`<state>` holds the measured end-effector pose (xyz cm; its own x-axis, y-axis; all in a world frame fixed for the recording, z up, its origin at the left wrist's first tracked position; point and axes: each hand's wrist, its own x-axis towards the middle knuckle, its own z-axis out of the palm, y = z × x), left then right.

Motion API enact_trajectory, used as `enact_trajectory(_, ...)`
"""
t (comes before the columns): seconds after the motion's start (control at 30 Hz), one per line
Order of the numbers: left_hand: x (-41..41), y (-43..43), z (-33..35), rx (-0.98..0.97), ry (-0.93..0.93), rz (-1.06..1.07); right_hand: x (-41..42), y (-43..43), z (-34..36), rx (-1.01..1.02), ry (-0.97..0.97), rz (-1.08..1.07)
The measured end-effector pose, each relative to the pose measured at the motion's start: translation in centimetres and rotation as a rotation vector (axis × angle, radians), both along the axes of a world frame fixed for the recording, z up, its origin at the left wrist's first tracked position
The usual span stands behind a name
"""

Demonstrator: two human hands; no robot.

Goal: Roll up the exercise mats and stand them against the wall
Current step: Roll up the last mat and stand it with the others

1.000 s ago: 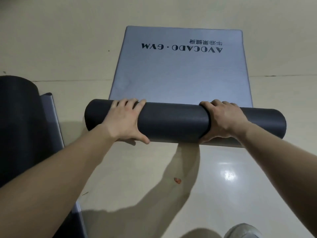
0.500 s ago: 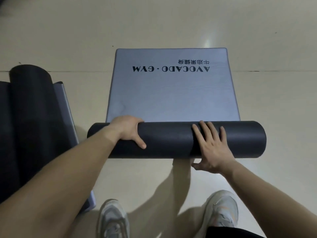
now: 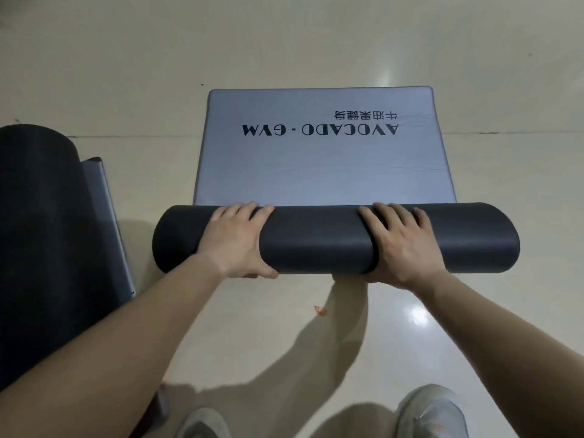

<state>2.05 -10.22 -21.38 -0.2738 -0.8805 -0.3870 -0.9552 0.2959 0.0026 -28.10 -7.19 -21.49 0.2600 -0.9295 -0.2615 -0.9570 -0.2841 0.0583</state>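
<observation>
Head view shows the right hand [image 3: 403, 245], flat-fingered half a second ago, now curled over the dark roll [image 3: 316, 240] again like the left hand [image 3: 235, 240], both gripping it. The roll lies on the floor [image 3: 126, 74] at the near edge of the mat's grey flat part [image 3: 322, 172]. I judge another forward push is ready, with only a short stretch left to wind.

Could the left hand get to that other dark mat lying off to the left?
Probably yes: only bare floor separates the left hand, now gripping the half-rolled AVOCADO GYM mat, from the dark mat beside it. It must let go first.
</observation>
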Motion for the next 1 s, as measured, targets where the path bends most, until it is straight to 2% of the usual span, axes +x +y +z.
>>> enact_trajectory(0.1, -0.1, -3.4, 1.6, 0.154, 0.08, 0.029, -0.1, -3.7, 2.1, 0.104, -0.024, 0.0)
enact_trajectory(0.2, -0.2, -4.4, 2.9, 0.257, 0.082, 0.084, 0.9, -4.7, 4.2, 0.188, -0.01, 0.002)
enact_trajectory(0.27, -0.2, -3.1, 3.2, 0.324, 0.071, 0.084, 1.4, -3.7, 4.9, 0.269, 0.007, -0.011)
enact_trajectory(0.4, 0.7, 1.8, 3.6, 0.576, 0.084, 0.157, 1.6, 0.5, 5.7, 0.456, 0.007, 0.014)
enact_trajectory(0.47, 0.9, 5.4, 4.0, 0.485, 0.09, 0.151, 1.8, 2.2, 5.9, 0.509, 0.007, 0.027)
enact_trajectory(0.57, 0.3, 11.3, 4.0, 0.091, 0.034, 0.112, 2.1, 1.8, 6.3, 0.554, -0.013, -0.003)
enact_trajectory(0.63, -0.3, 13.7, 3.7, 0.086, -0.002, 0.128, 2.3, 1.2, 6.7, 0.583, -0.023, -0.04)
enact_trajectory(0.7, -0.5, 13.3, 2.9, 0.117, -0.011, 0.14, 2.1, 1.6, 6.6, 0.483, -0.039, -0.049)
enact_trajectory(0.8, 0.3, 8.0, 2.2, 0.131, 0.09, 0.15, 1.3, 4.6, 5.0, 0.195, -0.02, -0.05)
enact_trajectory(0.9, 0.9, 1.9, 3.2, 0.249, 0.181, 0.133, 1.0, 5.8, 2.8, 0.144, 0.11, -0.02)
enact_trajectory(1.0, 0.3, 2.3, 2.5, 0.056, 0.122, 0.097, 1.3, 2.0, 1.4, 0.125, 0.064, -0.067)
